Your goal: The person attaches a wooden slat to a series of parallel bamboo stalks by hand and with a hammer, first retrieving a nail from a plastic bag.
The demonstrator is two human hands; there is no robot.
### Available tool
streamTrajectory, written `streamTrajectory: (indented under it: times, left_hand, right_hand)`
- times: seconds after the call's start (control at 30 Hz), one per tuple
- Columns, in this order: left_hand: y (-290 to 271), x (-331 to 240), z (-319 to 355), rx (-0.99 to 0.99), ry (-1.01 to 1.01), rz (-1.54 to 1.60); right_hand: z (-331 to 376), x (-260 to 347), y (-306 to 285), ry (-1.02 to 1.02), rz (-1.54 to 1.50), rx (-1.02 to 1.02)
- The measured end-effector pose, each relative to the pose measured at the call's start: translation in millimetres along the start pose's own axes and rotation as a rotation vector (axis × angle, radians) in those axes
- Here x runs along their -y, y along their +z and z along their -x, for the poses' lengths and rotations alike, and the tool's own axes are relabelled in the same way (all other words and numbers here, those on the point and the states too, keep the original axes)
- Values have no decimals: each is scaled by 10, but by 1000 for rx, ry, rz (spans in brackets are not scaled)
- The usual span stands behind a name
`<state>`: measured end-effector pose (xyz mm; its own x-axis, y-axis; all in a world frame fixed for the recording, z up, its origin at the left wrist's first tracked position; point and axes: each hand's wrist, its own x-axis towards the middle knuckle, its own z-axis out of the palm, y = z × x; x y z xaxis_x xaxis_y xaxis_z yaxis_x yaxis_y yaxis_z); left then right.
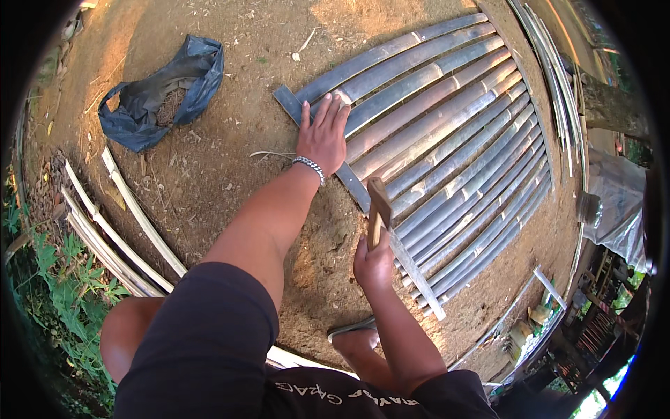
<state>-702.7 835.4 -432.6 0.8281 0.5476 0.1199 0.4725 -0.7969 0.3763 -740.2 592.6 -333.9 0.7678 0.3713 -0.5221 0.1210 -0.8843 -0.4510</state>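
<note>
My left hand (pixel 322 136) lies flat with its fingers stretched over the near end of a bamboo slat panel (pixel 433 101), where the upper slats meet a crosspiece (pixel 413 269). A chain bracelet (pixel 309 167) circles that wrist. My right hand (pixel 375 264) is wrapped round the handle of a wooden mallet (pixel 379 202), its head raised in front of the crosspiece. The panel is made of several dark split bamboo lengths lying side by side on the ground, with a second crosspiece (pixel 525 77) along the far end.
A crumpled black plastic bag (pixel 202 91) stands gaping on the dirt at upper left. Pale bamboo strips (pixel 132 202) lie at left beside green plants (pixel 70 300). More long strips (pixel 558 91) run along the right. My sandaled foot (pixel 359 342) is below the mallet.
</note>
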Motion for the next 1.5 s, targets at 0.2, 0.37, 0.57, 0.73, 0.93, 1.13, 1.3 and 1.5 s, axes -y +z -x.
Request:
streamTrajectory:
  times: [0.2,0.37,0.57,0.73,0.93,1.13,1.3,1.5]
  left_hand:
    - [52,-11,-29,4,-70,-24]
    - [-7,-10,8,22,-110,-18]
    - [-105,-130,406,-238,-316,232]
    - [-261,-100,817,-432,-483,245]
    - [-1677,705,84,313,47,135]
    - [-2544,1734,-310,333,22,33]
    - [-2582,2501,12,204,-265,261]
    - [-2119,3138,355,102,-355,104]
  right_hand:
    - [-170,-96,-217,10,141,207]
    - [-7,-479,-456,138,43,46]
    - [-137,-918,-480,286,-470,-152]
    - [-386,-945,-458,275,-708,-306]
    - [-536,-855,-538,232,-595,-215]
    - [-291,-840,-461,253,-535,-202]
    - [-25,-1006,-262,268,-386,-212]
    - [204,-916,-123,290,-243,-158]
